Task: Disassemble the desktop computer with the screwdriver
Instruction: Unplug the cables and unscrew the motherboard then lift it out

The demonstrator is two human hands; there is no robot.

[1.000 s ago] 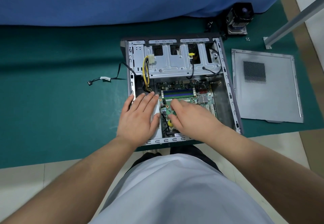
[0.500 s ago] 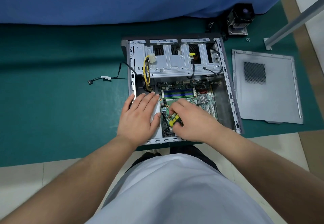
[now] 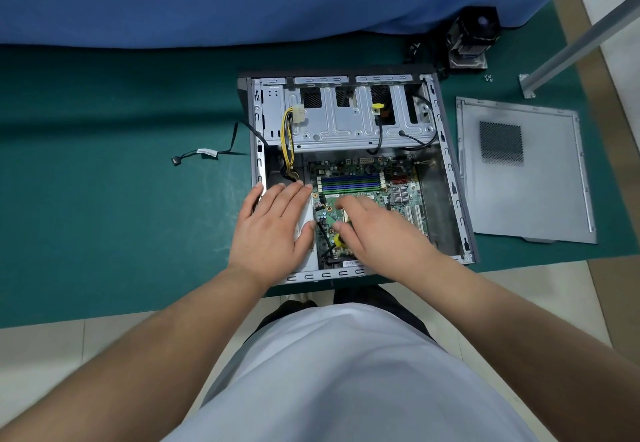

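While the right hand curls its fingers round the yellow-and-black screwdriver, tip down on the motherboard, the left hand lies flat with fingers straight and spread, pressing a pale part inside the desktop computer at the case's 8 o'clock corner. The screwdriver's handle looks small and smooth, so I judge it wants a firm fingertip grip close to the shaft. The board is thin, stiff and fragile; it is best held by its bare edges, not by the blue memory slots at 12 o'clock from the hands. The steel case looks heavy and sharp-rimmed, steady on the green bench. At 3 o'clock lies the removed side panel, light and flexible; at 1 o'clock stands a cooler, and loose screws beside it.
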